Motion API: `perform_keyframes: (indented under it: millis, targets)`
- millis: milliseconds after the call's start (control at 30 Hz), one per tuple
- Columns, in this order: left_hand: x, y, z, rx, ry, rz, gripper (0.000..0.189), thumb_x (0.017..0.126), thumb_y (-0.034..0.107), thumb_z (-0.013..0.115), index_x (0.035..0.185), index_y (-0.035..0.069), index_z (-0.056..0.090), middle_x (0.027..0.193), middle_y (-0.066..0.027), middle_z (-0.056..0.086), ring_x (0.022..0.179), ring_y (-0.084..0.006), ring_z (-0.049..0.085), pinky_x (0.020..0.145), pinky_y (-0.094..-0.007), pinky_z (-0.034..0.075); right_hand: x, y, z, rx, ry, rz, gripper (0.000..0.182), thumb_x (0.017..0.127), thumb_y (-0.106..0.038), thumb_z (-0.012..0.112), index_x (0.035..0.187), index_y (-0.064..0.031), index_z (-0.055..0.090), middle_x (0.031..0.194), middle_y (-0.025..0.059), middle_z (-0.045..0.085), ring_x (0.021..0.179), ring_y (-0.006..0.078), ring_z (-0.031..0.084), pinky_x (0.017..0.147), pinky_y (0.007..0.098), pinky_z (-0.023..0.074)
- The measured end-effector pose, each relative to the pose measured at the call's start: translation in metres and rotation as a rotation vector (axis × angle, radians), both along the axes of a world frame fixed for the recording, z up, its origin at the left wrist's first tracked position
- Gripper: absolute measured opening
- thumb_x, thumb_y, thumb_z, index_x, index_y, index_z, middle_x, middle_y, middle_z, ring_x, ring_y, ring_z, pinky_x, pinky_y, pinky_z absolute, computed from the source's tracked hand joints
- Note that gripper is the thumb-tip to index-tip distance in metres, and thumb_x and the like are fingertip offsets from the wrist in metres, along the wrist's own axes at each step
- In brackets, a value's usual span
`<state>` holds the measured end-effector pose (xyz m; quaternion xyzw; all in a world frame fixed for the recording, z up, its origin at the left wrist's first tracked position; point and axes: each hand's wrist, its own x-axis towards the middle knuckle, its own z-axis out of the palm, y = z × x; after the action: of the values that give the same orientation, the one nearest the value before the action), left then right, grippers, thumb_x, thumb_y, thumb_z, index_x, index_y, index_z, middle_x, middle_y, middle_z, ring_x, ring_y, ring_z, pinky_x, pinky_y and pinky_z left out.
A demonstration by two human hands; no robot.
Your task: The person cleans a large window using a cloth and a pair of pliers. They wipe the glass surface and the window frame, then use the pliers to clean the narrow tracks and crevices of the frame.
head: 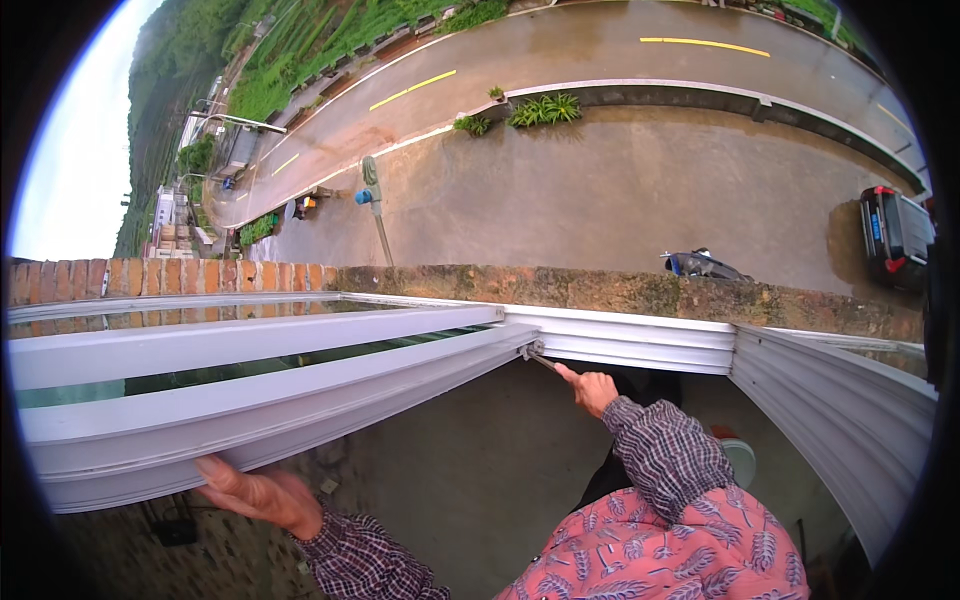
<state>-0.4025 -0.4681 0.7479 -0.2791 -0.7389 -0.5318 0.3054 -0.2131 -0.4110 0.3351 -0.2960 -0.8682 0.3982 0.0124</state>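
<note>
A white metal window frame lies across the view, with its side members running off to the left and right. My right hand grips a thin tool, its index finger stretched along the handle. The tool's far end touches the lower corner of the frame, where a greyish clump sits; the tool's exact kind cannot be told. At the lower left, my left hand rests with its fingers against the edge of the left frame member, thumb and fingers apart.
Outside the window run a mossy ledge and a brick wall top. Far below are a paved yard, a parked car, a motorcycle and a road. Indoors, a pale round container stands right of my sleeve.
</note>
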Motion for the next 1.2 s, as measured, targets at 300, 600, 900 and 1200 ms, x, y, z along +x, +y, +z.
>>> perform_keyframes:
  millis: [300, 600, 900, 1200]
  targets:
    - [0.003, 0.004, 0.002, -0.069, 0.083, -0.065, 0.075, 0.08, 0.047, 0.051, 0.133, 0.001, 0.025, 0.131, -0.0148, 0.03, 0.113, -0.0266, 0.034, 0.097, -0.0401, 0.027, 0.021, 0.025, -0.005, 0.01, -0.058, 0.036, 0.046, 0.078, -0.015, 0.049, 0.122, -0.0282, 0.044, 0.055, 0.017, 0.053, 0.05, 0.0331, 0.055, 0.047, 0.0453, 0.0421]
    - [-0.034, -0.027, -0.059, -0.344, 0.245, -0.026, 0.059, 0.09, 0.034, 0.042, 0.134, 0.002, 0.021, 0.134, -0.0162, 0.026, 0.12, -0.0277, 0.031, 0.101, -0.0388, 0.024, 0.169, 0.044, -0.051, 0.074, -0.184, -0.124, 0.056, 0.073, -0.008, 0.048, 0.125, -0.027, 0.041, 0.056, 0.0157, 0.055, 0.05, 0.0311, 0.056, 0.047, 0.0433, 0.0439]
    - [-0.088, -0.054, -0.051, -0.112, -0.123, -0.11, 0.054, 0.087, 0.017, 0.047, 0.131, -0.001, 0.022, 0.134, -0.0152, 0.028, 0.122, -0.0252, 0.031, 0.101, -0.0404, 0.026, 0.131, 0.056, -0.037, 0.086, -0.156, -0.051, 0.057, 0.07, -0.009, 0.05, 0.125, -0.0239, 0.042, 0.052, 0.0145, 0.052, 0.047, 0.0315, 0.052, 0.046, 0.0442, 0.0405]
    - [0.02, 0.024, -0.019, -0.758, 1.018, -0.258, 0.021, 0.083, 0.009, 0.047, 0.099, -0.003, 0.051, 0.109, -0.0201, 0.042, 0.103, -0.0398, 0.047, 0.087, -0.0471, 0.039, 0.079, 0.049, -0.017, 0.1, -0.323, -0.052, 0.053, 0.076, -0.013, 0.048, 0.126, -0.0272, 0.039, 0.062, 0.014, 0.057, 0.055, 0.0312, 0.057, 0.049, 0.0433, 0.0451]
